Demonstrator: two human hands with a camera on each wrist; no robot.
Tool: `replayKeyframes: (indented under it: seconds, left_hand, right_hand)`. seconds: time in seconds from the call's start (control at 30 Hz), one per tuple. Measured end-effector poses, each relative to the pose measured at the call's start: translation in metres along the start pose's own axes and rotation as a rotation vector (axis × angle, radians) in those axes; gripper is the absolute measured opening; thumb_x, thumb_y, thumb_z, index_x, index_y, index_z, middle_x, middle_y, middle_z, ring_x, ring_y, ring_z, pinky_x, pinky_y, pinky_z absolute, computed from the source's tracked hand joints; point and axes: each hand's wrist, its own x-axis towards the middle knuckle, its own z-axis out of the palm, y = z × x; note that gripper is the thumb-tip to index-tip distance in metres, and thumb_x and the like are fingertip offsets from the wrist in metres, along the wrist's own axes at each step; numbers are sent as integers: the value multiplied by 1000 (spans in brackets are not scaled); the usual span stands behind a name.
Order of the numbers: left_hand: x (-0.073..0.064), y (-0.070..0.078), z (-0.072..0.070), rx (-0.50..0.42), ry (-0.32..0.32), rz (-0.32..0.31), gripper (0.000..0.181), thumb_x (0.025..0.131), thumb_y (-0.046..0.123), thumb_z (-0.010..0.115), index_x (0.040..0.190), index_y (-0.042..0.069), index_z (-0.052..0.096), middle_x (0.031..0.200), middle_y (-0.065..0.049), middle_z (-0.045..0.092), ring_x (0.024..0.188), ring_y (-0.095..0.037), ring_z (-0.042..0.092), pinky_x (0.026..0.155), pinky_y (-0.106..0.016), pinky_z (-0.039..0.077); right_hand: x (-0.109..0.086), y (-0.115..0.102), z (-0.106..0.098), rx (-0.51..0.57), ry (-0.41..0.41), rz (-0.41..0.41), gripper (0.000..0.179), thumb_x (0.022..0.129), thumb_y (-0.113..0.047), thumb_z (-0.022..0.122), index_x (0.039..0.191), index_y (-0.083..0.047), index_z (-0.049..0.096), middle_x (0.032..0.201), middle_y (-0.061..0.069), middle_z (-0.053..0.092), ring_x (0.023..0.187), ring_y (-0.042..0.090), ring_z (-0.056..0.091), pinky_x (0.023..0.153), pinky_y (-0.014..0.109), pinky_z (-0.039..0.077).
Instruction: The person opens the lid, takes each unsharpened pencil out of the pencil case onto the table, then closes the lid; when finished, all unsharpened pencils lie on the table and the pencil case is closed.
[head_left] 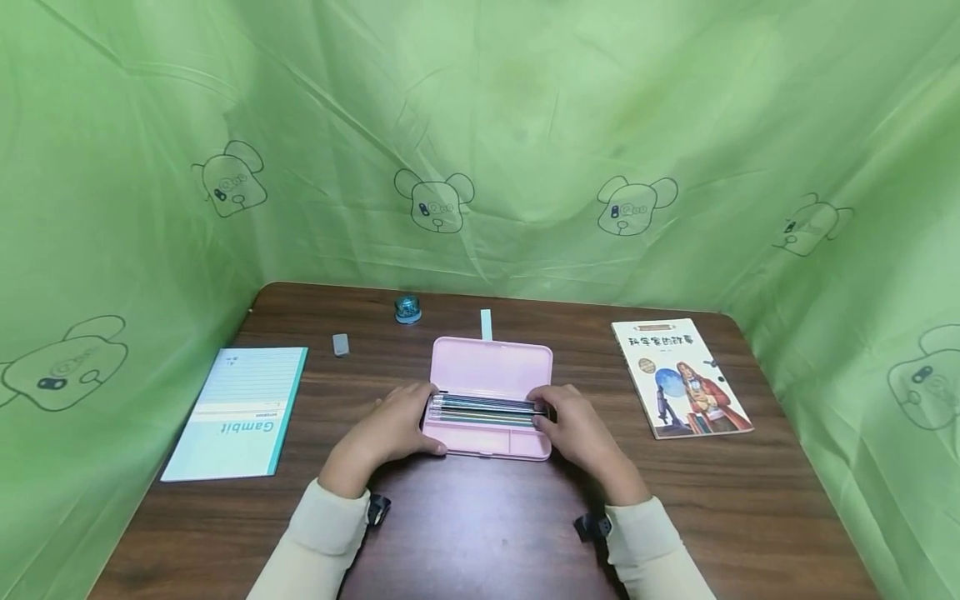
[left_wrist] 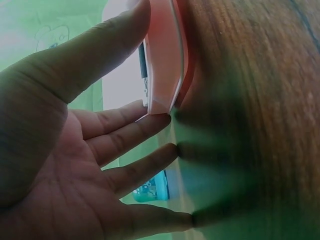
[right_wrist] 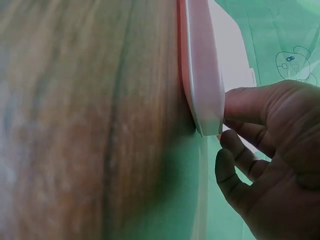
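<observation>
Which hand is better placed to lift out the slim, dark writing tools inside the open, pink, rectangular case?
Probably the right hand: it reaches inside the case, at the right ends of the writing tools. The left hand rests at the case's left edge.

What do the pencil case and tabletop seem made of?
Pencil case: probably smooth pink plastic, or perhaps painted metal, given its even color and rounded corners. Tabletop: wood or wood-look laminate, judging by brown grain and soft sheen.
</observation>
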Motion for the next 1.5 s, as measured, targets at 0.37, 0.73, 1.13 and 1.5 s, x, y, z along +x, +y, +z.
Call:
replayKeyframes:
  seconds: [0.37, 0.73, 1.13, 1.5]
  left_hand:
    - [4, 3, 3, -2, -4, 11, 96, 79, 35, 105, 155, 2, 58, 158, -18, 64, 149, -44, 56, 120, -86, 35]
    - [-4, -1, -5, -10, 9, 7, 97, 79, 37, 104, 157, 4, 56, 159, -18, 63, 150, -46, 55, 119, -91, 29]
    - [-8, -6, -4, -14, 21, -6, 93, 80, 37, 104, 155, 4, 58, 157, -21, 65, 148, -48, 57, 118, -91, 31]
    - [-6, -5, 5, 18, 11, 16, 96, 81, 41, 102, 157, 2, 56, 158, -23, 63, 150, -49, 56, 117, -93, 30]
  right_hand:
    - [-13, 20, -16, 149, 56, 4, 28, 100, -4, 82, 125, -15, 79, 106, 0, 75, 101, 19, 66, 93, 43, 57]
    - [-58, 69, -65, 249, 299, 101, 32, 98, 4, 81, 129, 0, 75, 102, 9, 77, 93, 9, 68, 81, 15, 55]
    - [-65, 94, -49, 133, 246, 262, 35, 100, -1, 79, 135, -2, 73, 98, 8, 73, 86, 16, 62, 76, 25, 48]
    - [-69, 102, -42, 96, 251, 278, 37, 96, 1, 80, 133, -4, 74, 95, 6, 75, 85, 16, 65, 75, 25, 50]
